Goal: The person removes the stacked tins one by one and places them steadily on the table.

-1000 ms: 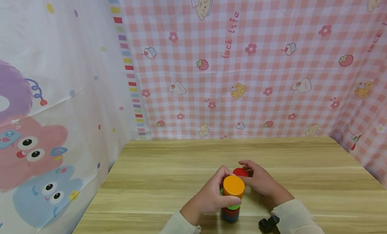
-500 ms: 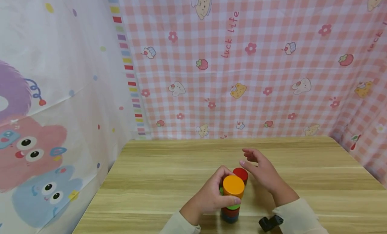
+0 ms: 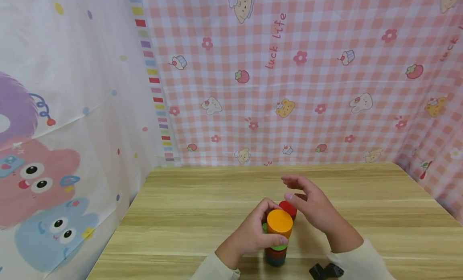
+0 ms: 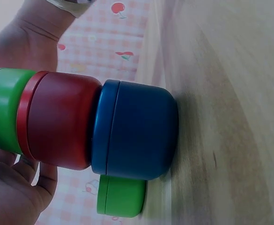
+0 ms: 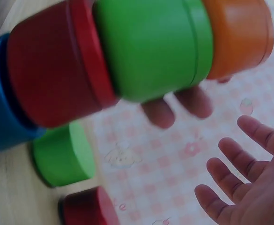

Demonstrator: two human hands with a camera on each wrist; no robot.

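My left hand grips an upright stack of small round canisters, its fingers curled round the upper part. From the top down come an orange canister, a green one, a dark red one and a blue one at the table. Beyond the stack stand a second red canister and a second green canister, the latter mostly hidden in the head view. Slightly above and right of the rear red canister, my right hand hovers with fingers spread and nothing in it.
A black device is by the right cuff at the table's front. The wood-grain table ends at a pink checked cloth behind, with a white printed cloth along the left.
My right hand has drawn back from beside the rear red canister, up and away from it, then its fingers swung slightly left. The left hand and the stack stay put.
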